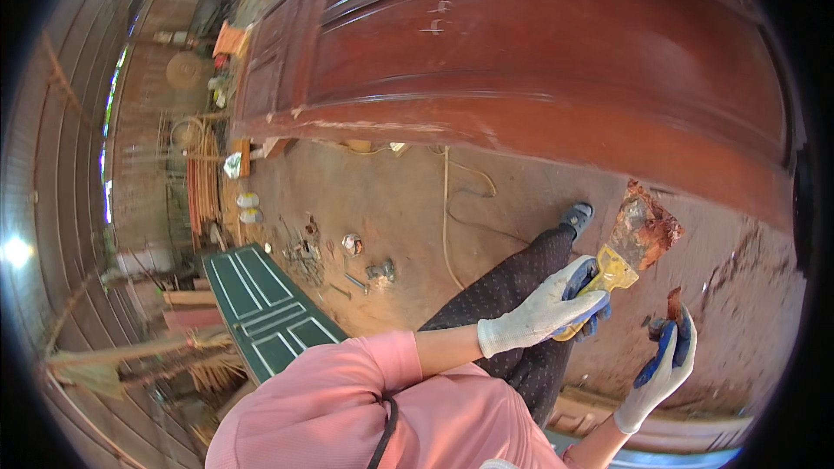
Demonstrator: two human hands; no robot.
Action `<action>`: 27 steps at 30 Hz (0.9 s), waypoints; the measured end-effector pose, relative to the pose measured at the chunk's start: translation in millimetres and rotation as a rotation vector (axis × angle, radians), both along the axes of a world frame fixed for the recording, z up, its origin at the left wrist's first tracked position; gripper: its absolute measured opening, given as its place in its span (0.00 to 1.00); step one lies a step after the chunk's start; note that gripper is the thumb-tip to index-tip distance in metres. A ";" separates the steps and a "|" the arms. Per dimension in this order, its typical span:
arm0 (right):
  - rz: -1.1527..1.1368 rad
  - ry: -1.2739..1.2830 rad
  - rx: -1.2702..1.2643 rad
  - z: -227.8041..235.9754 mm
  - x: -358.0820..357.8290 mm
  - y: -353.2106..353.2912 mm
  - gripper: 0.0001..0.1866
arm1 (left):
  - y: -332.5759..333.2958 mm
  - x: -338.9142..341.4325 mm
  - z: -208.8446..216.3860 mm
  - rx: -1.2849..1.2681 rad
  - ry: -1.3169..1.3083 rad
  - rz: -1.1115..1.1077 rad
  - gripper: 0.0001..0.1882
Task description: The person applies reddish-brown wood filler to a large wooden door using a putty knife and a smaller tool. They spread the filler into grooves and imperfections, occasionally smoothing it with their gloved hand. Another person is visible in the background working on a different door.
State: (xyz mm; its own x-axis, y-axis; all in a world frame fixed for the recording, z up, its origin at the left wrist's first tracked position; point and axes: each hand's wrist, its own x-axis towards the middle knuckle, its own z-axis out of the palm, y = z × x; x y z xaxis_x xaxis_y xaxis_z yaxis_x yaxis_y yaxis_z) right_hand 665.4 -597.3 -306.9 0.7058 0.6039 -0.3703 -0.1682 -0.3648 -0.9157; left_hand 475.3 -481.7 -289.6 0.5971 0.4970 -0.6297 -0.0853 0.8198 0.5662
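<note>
Both my hands wear white gloves with blue palms. My left hand [547, 308], in front of my lap, is closed round the yellow handle of a wide putty knife [615, 271]. Its blade points up and away, smeared with reddish-brown putty [656, 230]. To the right and lower, my right hand [667, 360] pinches a small, reddish-brown stained scraper [674, 304]; the fingers hide much of it. Beyond the blade lies the near edge of a big red-brown panelled wooden door [556, 61], with pale worn patches along its edge and white chalk marks on its face.
A dark green panel with white lines [269, 313] lies at the left. Between it and my legs, a hammer [356, 284], a can [352, 244] and several scattered tools rest on the floor. A yellow hose [447, 226] crosses the floor near my sandalled foot [578, 215]. Timber stacks stand far left.
</note>
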 end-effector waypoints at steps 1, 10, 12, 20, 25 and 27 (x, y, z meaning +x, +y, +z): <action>0.040 -0.013 0.035 1.4 -3.7 8.6 0.15 | 2.9 -7.8 3.7 -0.007 0.017 0.029 0.19; 0.344 -0.156 0.162 14.2 -13.4 54.9 0.13 | -1.1 -28.1 2.6 0.062 -0.036 0.198 0.24; 0.437 -0.259 0.225 13.0 -14.5 61.7 0.13 | -11.0 -29.8 -4.3 0.092 0.046 0.240 0.26; 0.462 -0.478 0.244 46.2 -18.2 69.9 0.14 | -12.1 -27.3 -3.1 0.094 0.012 0.276 0.22; 0.413 -0.613 0.194 64.3 -10.7 67.2 0.14 | 2.7 -11.1 25.6 0.142 -0.032 0.239 0.15; 0.427 -0.642 0.189 83.1 -26.0 75.7 0.13 | 2.4 -18.9 26.7 0.120 -0.042 0.278 0.14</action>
